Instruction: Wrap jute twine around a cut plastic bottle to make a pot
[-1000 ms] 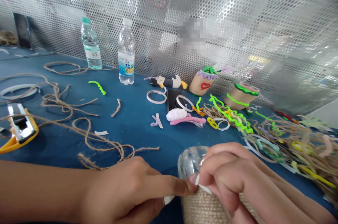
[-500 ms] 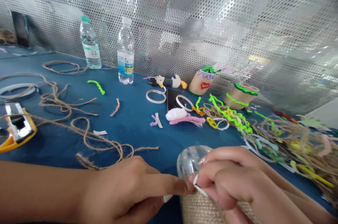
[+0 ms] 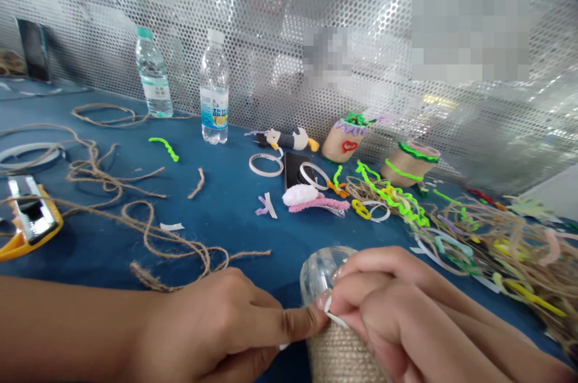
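Currently both hands low, close together. Left hand [image 3: 226, 326]: index fingertip pressed on twine-wrapped clear bottle [image 3: 336, 323], pinning wrap at its upper edge. Right hand [image 3: 397, 317]: fingers curled, clamped on bottle from right, steadying it. Loose twine [image 3: 149, 226] lies left of left hand, pipe cleaners [image 3: 392, 196] beyond right. Versus earlier frame: grip near unchanged, right fingers slightly lower over bottle.

Bottle labels [image 3: 214, 108] printed but unreadable, no other legible text

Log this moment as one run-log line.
left hand: fingertip on twine-wrapped bottle | right hand: pinching at bottle top | jute twine: loose on table
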Action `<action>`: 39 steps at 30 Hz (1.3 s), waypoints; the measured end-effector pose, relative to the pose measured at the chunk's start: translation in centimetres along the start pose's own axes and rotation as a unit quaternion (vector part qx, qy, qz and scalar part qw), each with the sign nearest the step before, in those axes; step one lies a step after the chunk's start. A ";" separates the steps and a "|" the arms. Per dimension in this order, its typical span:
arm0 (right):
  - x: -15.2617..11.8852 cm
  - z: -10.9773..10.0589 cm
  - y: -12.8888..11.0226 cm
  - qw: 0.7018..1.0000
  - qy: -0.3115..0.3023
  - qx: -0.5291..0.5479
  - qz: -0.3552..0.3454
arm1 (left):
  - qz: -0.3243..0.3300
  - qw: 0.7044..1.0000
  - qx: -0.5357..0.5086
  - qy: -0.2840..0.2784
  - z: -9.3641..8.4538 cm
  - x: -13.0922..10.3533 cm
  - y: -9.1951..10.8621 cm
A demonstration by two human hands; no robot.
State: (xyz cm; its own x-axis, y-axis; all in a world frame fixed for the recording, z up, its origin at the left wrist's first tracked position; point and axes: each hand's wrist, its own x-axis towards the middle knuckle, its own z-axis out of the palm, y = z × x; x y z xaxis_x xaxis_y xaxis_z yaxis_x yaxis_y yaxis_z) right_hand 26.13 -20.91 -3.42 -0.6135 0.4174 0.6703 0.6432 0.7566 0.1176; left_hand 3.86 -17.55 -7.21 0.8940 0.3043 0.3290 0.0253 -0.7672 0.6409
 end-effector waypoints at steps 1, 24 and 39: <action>0.1 -0.1 0.1 1.000 -0.010 0.006 -0.001 | -0.001 1.000 0.001 -0.003 0.0 0.1 0.0; 2.1 -1.7 2.5 0.964 -0.187 0.177 0.060 | 0.031 0.996 0.078 0.040 0.2 -0.1 -0.3; 3.0 -1.5 2.7 0.921 -0.246 0.283 0.107 | 0.021 0.996 0.076 0.029 0.2 -0.1 -0.2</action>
State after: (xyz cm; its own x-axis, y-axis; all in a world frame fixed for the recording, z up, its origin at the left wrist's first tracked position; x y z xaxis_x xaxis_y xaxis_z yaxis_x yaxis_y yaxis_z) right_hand 26.74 -18.38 -0.03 -0.7224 0.6604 0.2049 0.5180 0.7131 -0.4724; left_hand 3.87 -17.48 -7.49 0.8684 0.2997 0.3951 0.0610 -0.8552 0.5147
